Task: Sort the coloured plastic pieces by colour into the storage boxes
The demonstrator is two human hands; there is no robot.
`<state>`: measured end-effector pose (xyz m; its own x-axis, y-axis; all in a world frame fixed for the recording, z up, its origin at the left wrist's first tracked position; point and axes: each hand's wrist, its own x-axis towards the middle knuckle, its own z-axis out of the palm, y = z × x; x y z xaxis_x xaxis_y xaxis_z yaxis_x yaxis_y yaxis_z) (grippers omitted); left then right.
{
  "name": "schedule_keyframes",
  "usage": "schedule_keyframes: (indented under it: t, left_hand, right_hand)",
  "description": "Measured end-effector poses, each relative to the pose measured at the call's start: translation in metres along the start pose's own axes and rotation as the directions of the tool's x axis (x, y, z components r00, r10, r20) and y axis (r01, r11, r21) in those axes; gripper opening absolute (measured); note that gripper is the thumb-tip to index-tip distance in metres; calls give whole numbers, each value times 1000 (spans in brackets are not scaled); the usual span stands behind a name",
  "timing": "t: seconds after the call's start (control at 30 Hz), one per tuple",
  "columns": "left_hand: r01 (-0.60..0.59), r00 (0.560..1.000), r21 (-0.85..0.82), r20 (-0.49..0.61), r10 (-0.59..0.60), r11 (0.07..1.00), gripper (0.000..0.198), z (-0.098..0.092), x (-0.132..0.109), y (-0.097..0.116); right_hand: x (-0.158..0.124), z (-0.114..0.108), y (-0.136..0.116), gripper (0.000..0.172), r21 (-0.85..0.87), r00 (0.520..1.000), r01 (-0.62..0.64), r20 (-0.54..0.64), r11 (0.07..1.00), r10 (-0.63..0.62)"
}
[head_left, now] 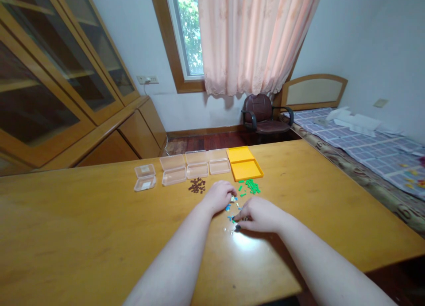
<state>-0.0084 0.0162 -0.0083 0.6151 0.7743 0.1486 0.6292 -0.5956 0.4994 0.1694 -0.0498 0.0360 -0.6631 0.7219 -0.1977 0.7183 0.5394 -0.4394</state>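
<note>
Small toy building bricks lie in loose groups on the wooden table. My left hand (pixel 220 196) rests beside a few cream bricks (pixel 232 199) and blue bricks (pixel 227 207), its fingers curled together; what they hold, if anything, is hidden. Close by on the right, my right hand (pixel 262 214) reaches down with thumb and index finger apart, around small blue and green pieces (pixel 234 222). A few clear pieces (pixel 231 232) lie just left of its thumb. Brown bricks (pixel 197 185) form a heap left of my hands, and green bricks (pixel 253 186) form another behind my right hand.
Along the far edge of the table (pixel 99 226) stand several opened clear plastic boxes (pixel 174 176) and an opened yellow box (pixel 246 170). A smaller clear box (pixel 145 183) is at their left. Beyond are a cabinet (pixel 133 133), a chair (pixel 265 120) and a bed (pixel 361 137).
</note>
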Motion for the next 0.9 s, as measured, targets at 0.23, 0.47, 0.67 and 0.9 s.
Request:
schedule_keyframes:
  t: [0.23, 0.47, 0.67, 0.9]
  left_hand:
    - [-12, 1000, 9, -11, 12, 1000, 28, 3, 1, -3]
    - [-10, 1000, 9, -14, 10, 1000, 28, 3, 0, -3]
    - [-12, 1000, -2, 3, 12, 1000, 32, 1, 0, -2]
    - [-57, 998, 4, 21, 57, 998, 36, 1, -1, -3]
  right_hand:
    - [6, 2, 8, 32, -172, 995, -69, -78, 983, 56]
    - [5, 1, 12, 31, -150, 986, -140, -116, 979, 123]
    - [2, -5, 19, 33, -149, 958, -271, -138, 951, 252]
    - [0, -10, 32, 33, -112, 885, -444, -209, 889, 416]
